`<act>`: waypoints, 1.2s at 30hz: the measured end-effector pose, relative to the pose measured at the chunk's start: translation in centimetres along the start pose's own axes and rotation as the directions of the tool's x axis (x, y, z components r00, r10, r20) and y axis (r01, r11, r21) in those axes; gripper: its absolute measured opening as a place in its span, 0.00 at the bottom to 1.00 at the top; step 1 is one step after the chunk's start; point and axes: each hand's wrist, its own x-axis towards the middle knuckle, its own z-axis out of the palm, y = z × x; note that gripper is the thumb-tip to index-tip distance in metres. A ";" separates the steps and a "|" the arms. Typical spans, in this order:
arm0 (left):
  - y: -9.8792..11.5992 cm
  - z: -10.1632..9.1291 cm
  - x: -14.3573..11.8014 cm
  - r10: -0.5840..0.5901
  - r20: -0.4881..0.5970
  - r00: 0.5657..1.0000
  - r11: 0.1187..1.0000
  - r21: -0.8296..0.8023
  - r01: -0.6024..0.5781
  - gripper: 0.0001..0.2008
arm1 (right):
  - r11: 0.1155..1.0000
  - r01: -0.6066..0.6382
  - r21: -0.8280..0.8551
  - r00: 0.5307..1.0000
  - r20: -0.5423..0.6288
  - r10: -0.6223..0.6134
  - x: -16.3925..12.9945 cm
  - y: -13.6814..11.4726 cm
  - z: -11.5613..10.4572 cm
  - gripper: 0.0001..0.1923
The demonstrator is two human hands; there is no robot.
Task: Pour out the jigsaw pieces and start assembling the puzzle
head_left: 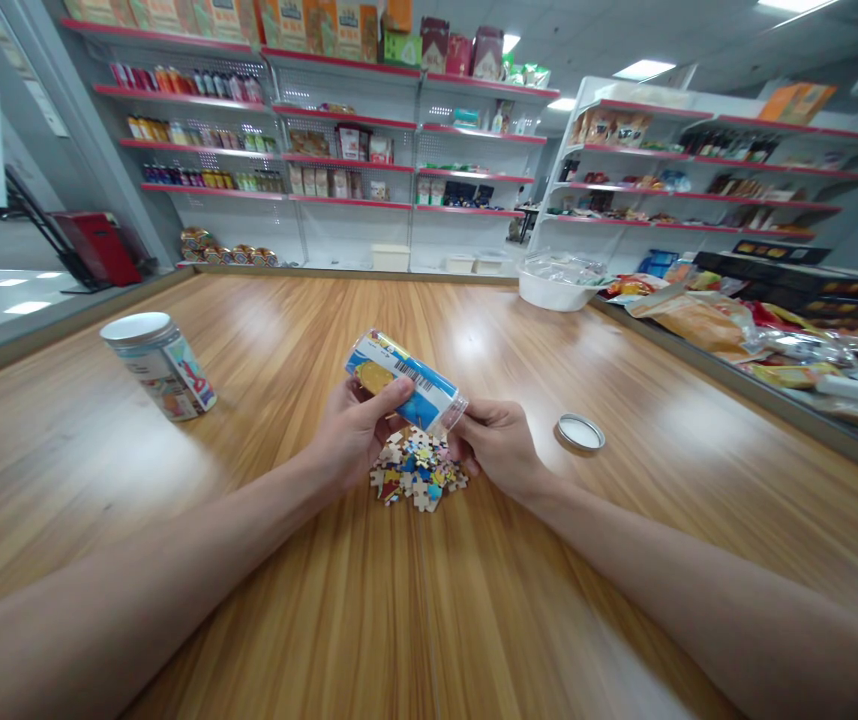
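A clear plastic jar (408, 378) with a blue and yellow label lies tilted in the air, its open end low and to the right. My left hand (358, 425) is closed around its body, thumb on the label. At the open end, my right hand (500, 440) pinches the jar's rim; its fingertips are partly hidden. Beneath the jar, a heap of jigsaw puzzle pieces (418, 475) rests on the wooden table (309, 600). To the right of my right hand, a round silver-rimmed lid (580, 432) lies flat on the table.
A second jar (160, 365), capped in white, stands at the left. A white bowl (560, 285) wrapped in clear plastic sits at the far right. Packaged snacks (714, 320) are piled along the right edge. Stocked shelves (354, 160) rise behind the table.
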 end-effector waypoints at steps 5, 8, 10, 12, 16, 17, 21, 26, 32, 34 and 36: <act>0.0 0.3 -0.2 -0.010 -0.033 0.999 1.000 0.009 0.011 0.16 | 0.999 0.043 -0.030 0.999 0.016 -0.042 -0.2 0.1 0.0 0.25; 0.0 0.3 -0.3 -0.005 -0.045 0.999 1.000 0.012 0.006 0.16 | 0.996 0.075 -0.043 0.997 0.039 -0.073 -0.5 -0.1 0.1 0.24; -0.1 0.1 -0.2 -0.006 -0.055 0.998 1.000 0.011 0.006 0.16 | 0.996 0.078 -0.040 0.996 0.050 -0.076 -0.6 -0.2 0.2 0.24; -0.2 0.0 -0.1 -0.008 -0.066 0.998 1.000 0.003 0.008 0.16 | 0.997 0.068 -0.022 0.996 0.057 -0.067 -0.7 -0.3 0.2 0.23; -0.4 -0.3 0.0 -0.028 -0.044 0.999 0.999 -0.022 0.027 0.16 | 0.999 0.024 0.036 0.998 0.058 -0.026 -0.7 -0.2 0.3 0.22; -0.5 -0.3 0.0 -0.036 -0.029 0.999 0.999 -0.032 0.035 0.16 | 0.998 0.014 0.053 0.999 0.052 -0.017 -0.7 -0.2 0.3 0.22; -0.5 -0.2 -0.4 -0.062 0.055 0.997 0.997 -0.047 0.064 0.16 | 0.995 -0.009 0.099 1.000 0.016 0.007 -0.5 0.2 0.2 0.22; -0.3 0.4 -0.9 -0.086 0.143 0.986 0.996 -0.011 0.089 0.17 | 1.000 0.001 0.031 1.000 0.003 -0.001 -0.6 0.4 0.1 0.24; -0.4 0.5 -0.8 -0.097 0.040 0.994 0.995 -0.032 0.099 0.18 | 0.937 0.229 -0.263 0.972 0.021 -0.232 -1.1 -0.2 0.1 0.17; -0.4 0.3 -0.7 -0.099 0.010 0.995 0.994 -0.048 0.099 0.18 | 0.854 0.348 -0.385 0.933 0.052 -0.357 -1.0 -0.3 0.0 0.16; -0.4 0.2 -0.6 -0.090 -0.006 0.996 0.994 -0.062 0.090 0.18 | 0.746 0.453 -0.487 0.877 0.095 -0.470 -0.9 -0.4 -0.2 0.14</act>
